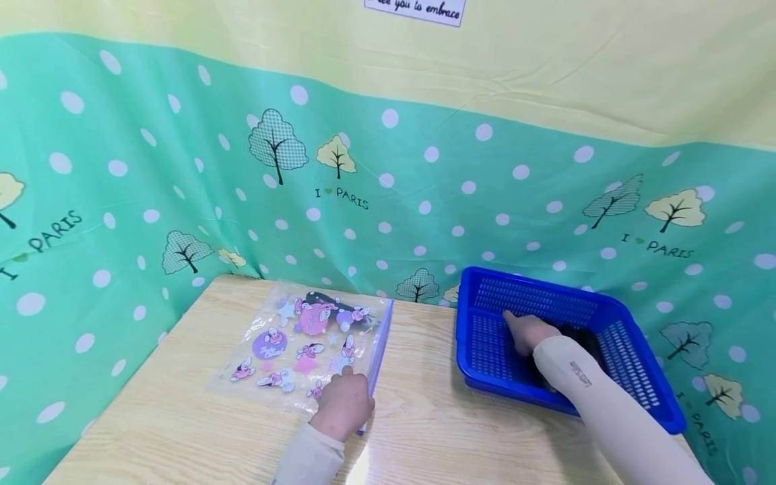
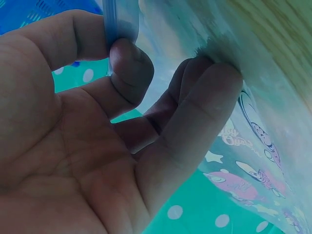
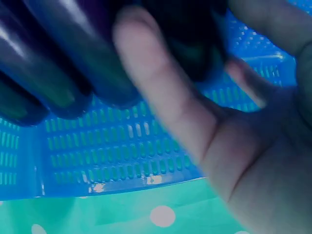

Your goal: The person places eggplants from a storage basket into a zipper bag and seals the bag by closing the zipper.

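Observation:
A clear zip bag (image 1: 285, 367) printed with pink and purple cartoon figures lies on the table at left, a dark eggplant (image 1: 321, 298) inside its far part. My left hand (image 1: 343, 405) pinches the near end of the bag's purple edge strip (image 2: 120, 22) between thumb and finger; its other fingers touch the plastic. At right, my right hand (image 1: 529, 333) reaches into a blue basket (image 1: 463, 337). Several glossy dark purple eggplants (image 3: 73, 53) lie side by side there. The right fingers (image 3: 165, 87) are spread and fairly straight against an eggplant (image 3: 190, 44), blurred in the right wrist view.
The light wooden table (image 1: 418, 397) shows between bag and basket. Behind it hangs a green and yellow cloth (image 1: 388, 222) with dots and trees, close to the back edges of bag and basket. A paper sign (image 1: 418, 10) is at the top.

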{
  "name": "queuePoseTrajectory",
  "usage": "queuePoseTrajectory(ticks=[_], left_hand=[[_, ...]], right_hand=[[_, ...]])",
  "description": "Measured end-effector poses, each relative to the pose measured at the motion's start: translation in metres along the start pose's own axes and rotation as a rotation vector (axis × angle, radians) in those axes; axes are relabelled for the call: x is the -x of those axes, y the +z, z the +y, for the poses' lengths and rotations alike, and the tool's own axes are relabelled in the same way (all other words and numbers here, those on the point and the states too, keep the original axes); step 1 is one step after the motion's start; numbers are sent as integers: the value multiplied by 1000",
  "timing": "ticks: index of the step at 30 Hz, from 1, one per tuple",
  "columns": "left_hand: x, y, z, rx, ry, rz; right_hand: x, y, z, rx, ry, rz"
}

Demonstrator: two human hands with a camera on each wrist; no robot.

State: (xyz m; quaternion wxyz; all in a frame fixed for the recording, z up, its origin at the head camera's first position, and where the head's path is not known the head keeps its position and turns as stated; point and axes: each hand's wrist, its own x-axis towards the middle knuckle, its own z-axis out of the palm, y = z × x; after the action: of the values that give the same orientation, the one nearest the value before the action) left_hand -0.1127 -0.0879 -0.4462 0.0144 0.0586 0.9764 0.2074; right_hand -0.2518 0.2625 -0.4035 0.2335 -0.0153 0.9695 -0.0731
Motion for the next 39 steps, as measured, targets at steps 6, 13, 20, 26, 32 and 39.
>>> queuePoseTrajectory(ticks=[6, 13, 20, 26, 32, 39], left_hand=[[0, 1, -1, -1, -17, -28], [-1, 3, -2, -3, -3, -12], [-1, 2, -1, -11, 17, -1], [0, 2, -2, -14, 33, 15], [-1, 1, -2, -22, 35, 17], [-2, 1, -2, -10, 7, 1]], right_hand=[[-6, 5, -4, 21, -143, 10], [-7, 1, -10, 41, -242, 57], [-6, -2, -1, -32, -263, 57], [-3, -11, 4, -20, -266, 134], [6, -34, 5, -219, -272, 129], [11, -43, -2, -342, -259, 177]])
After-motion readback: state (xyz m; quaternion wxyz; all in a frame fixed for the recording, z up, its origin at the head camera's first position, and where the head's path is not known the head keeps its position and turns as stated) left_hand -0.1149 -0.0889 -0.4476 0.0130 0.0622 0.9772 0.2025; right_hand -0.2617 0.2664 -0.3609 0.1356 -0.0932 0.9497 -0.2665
